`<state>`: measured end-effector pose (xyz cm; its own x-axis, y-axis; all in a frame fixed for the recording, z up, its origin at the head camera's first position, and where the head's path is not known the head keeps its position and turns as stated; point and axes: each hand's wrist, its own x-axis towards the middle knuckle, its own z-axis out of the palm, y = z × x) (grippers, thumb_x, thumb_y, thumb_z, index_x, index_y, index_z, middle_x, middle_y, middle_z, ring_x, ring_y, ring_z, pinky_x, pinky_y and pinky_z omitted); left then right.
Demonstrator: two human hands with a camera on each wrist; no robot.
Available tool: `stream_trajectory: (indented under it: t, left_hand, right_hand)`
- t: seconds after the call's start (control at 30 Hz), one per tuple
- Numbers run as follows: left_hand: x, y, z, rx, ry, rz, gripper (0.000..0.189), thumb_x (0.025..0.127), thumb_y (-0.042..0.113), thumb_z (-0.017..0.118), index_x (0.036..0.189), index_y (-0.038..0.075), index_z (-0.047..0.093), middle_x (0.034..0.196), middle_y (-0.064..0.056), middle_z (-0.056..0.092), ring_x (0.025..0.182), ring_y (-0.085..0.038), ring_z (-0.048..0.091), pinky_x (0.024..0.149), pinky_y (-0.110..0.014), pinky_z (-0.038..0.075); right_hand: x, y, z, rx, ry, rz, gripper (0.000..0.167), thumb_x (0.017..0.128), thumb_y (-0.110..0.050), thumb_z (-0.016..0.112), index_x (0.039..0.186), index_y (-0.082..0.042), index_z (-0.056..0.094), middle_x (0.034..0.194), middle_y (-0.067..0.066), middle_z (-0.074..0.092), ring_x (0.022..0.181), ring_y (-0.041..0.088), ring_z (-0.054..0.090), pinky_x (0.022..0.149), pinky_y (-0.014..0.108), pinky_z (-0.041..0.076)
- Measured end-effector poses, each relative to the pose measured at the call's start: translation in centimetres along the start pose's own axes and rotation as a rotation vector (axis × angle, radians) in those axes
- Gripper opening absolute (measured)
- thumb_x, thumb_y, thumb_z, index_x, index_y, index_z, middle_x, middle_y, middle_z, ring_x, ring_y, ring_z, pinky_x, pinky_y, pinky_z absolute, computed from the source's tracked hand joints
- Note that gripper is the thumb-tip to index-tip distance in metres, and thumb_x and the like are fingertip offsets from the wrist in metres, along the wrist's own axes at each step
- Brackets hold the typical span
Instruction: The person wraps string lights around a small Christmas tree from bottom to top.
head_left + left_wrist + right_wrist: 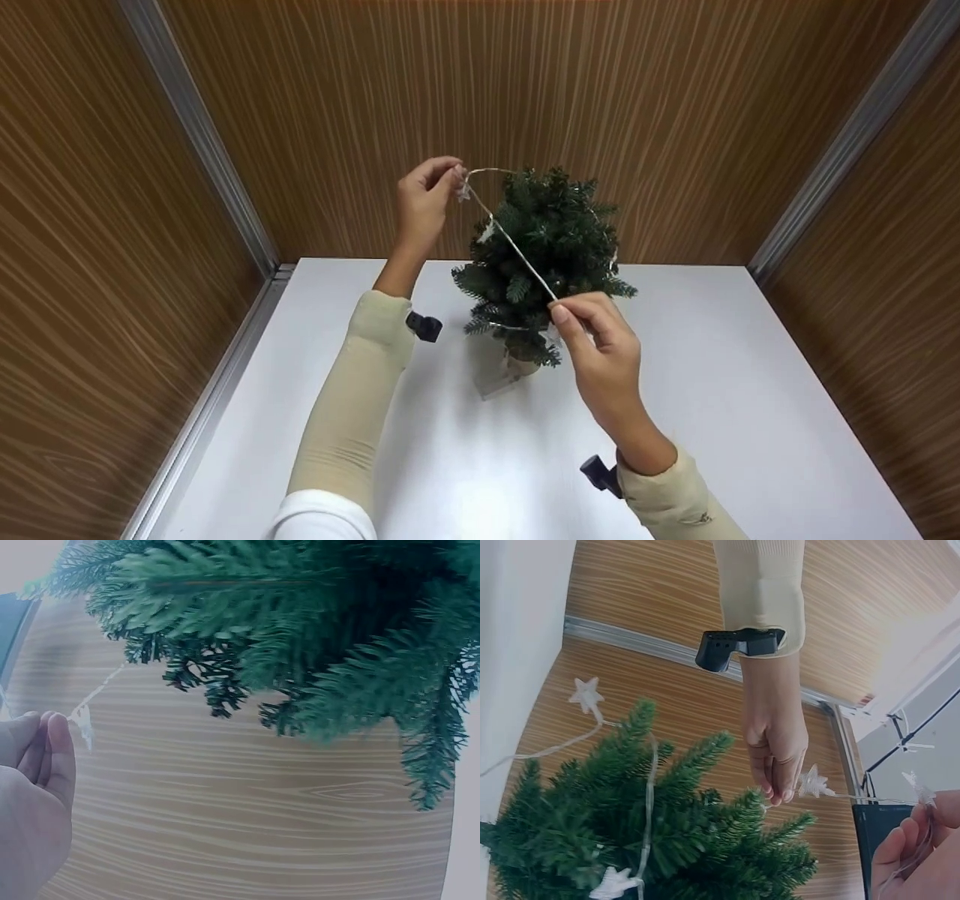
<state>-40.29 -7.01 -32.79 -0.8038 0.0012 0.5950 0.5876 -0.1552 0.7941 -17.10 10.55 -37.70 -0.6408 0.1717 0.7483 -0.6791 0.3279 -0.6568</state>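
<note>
A small green artificial Christmas tree (551, 232) stands on the white table, with a string of clear star lights (649, 795) draped over its branches. At the upper left of the tree, my left hand (427, 199) pinches the light string beside a clear star (464, 192). The string runs taut down across the tree's front to my right hand (604, 341), which grips it between thumb and fingertips. Another star (487, 229) hangs along that stretch. In the right wrist view, a star (922, 791) sits at the right fingertips. The left wrist view shows the left hand (37, 772) below the branches.
The tree's pale base (521, 365) rests on the white table (675, 375), with a flat clear piece (499, 388) beside it. Wood-grain panels (360, 112) with metal corner rails (217, 150) enclose the back and sides. Each wrist carries a small black camera (424, 327).
</note>
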Motion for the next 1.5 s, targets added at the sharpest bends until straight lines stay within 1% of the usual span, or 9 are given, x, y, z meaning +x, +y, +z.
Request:
stream_trajectory:
  t: [0.2, 0.47, 0.57, 0.7, 0.83, 0.9, 1.07, 1.2, 1.5]
  left_hand:
    - [-1.9, -0.7, -0.8, 0.026, -0.012, -0.022, 0.015, 0.097, 0.001, 0.064, 0.106, -0.011, 0.069, 0.098, -0.032, 0.068, 0.079, -0.017, 0.064, 0.071, -0.024, 0.056]
    - [-3.6, -2.3, -1.3, 0.13, -0.086, -0.079, 0.02, 0.1, 0.007, 0.062, 0.112, -0.007, 0.07, 0.102, -0.024, 0.071, 0.093, -0.038, 0.066, 0.076, -0.024, 0.056]
    - [-3.4, -2.8, -1.2, 0.183, -0.099, -0.103, 0.021, 0.101, 0.007, 0.061, 0.114, -0.005, 0.071, 0.106, -0.021, 0.073, 0.093, -0.032, 0.068, 0.076, -0.023, 0.056]
    - [-2.0, -2.9, -0.6, 0.213, -0.079, -0.12, 0.022, 0.101, 0.008, 0.06, 0.117, -0.002, 0.072, 0.111, -0.019, 0.074, 0.093, -0.021, 0.07, 0.076, -0.021, 0.056]
    - [-0.6, -2.8, 0.0, 0.194, -0.071, -0.117, 0.024, 0.102, 0.006, 0.059, 0.119, -0.005, 0.071, 0.113, -0.021, 0.072, 0.094, -0.019, 0.069, 0.08, -0.027, 0.057]
    - [-0.5, -2.7, 0.0, 0.201, -0.063, -0.114, 0.023, 0.101, 0.005, 0.059, 0.118, -0.006, 0.071, 0.113, -0.022, 0.072, 0.093, -0.019, 0.069, 0.081, -0.033, 0.058]
    - [-1.8, -2.7, -1.3, 0.253, -0.066, -0.114, 0.022, 0.101, 0.005, 0.06, 0.115, -0.005, 0.072, 0.11, -0.021, 0.073, 0.093, -0.023, 0.07, 0.078, -0.028, 0.058]
    - [-3.4, -3.0, -2.3, 0.244, -0.093, -0.112, 0.021, 0.101, 0.005, 0.059, 0.115, -0.005, 0.072, 0.111, -0.02, 0.073, 0.098, -0.027, 0.07, 0.079, -0.022, 0.056]
    - [-6.2, -3.5, -1.8, 0.265, -0.178, -0.114, 0.023, 0.101, 0.009, 0.062, 0.118, -0.002, 0.072, 0.112, -0.018, 0.072, 0.094, -0.019, 0.069, 0.081, -0.029, 0.058]
  right_hand:
    - [-1.4, 0.4, -0.3, 0.008, -0.053, -0.017, 0.01, 0.094, 0.006, 0.065, 0.098, 0.0, 0.072, 0.092, 0.009, 0.063, 0.082, 0.011, 0.056, 0.074, 0.02, 0.049]
    - [-3.2, 1.2, -0.5, -0.034, -0.15, -0.026, 0.019, 0.091, 0.009, 0.066, 0.101, -0.004, 0.074, 0.093, 0.007, 0.064, 0.081, 0.01, 0.056, 0.072, 0.019, 0.049]
    - [-3.3, 1.4, -0.4, -0.049, -0.159, -0.01, 0.021, 0.092, 0.009, 0.066, 0.102, -0.007, 0.074, 0.093, 0.005, 0.064, 0.079, 0.01, 0.056, 0.068, 0.021, 0.049]
    - [-2.4, 1.6, -0.2, -0.055, -0.144, 0.02, 0.018, 0.094, 0.006, 0.065, 0.101, -0.007, 0.075, 0.091, 0.005, 0.063, 0.076, 0.009, 0.054, 0.064, 0.021, 0.047]
    - [-1.4, 1.5, 0.4, -0.043, -0.127, 0.04, 0.012, 0.096, 0.001, 0.065, 0.101, -0.003, 0.074, 0.091, 0.007, 0.063, 0.077, 0.009, 0.055, 0.064, 0.02, 0.047]
    - [-1.2, 1.3, 0.6, -0.039, -0.126, 0.043, 0.011, 0.096, 0.0, 0.065, 0.102, -0.003, 0.074, 0.092, 0.008, 0.064, 0.078, 0.009, 0.055, 0.066, 0.02, 0.047]
    - [-1.6, 1.1, 0.4, -0.022, -0.122, 0.037, 0.014, 0.094, 0.004, 0.065, 0.1, -0.006, 0.074, 0.09, 0.006, 0.063, 0.078, 0.01, 0.055, 0.066, 0.02, 0.047]
    - [-2.2, 1.0, -0.3, -0.004, -0.127, 0.046, 0.017, 0.093, 0.007, 0.065, 0.098, -0.007, 0.074, 0.09, 0.002, 0.064, 0.08, 0.01, 0.056, 0.069, 0.02, 0.049]
    - [-3.9, 0.7, -2.5, -0.002, -0.147, 0.074, 0.017, 0.094, 0.01, 0.062, 0.099, -0.003, 0.072, 0.093, 0.005, 0.065, 0.084, 0.01, 0.058, 0.076, 0.019, 0.051]
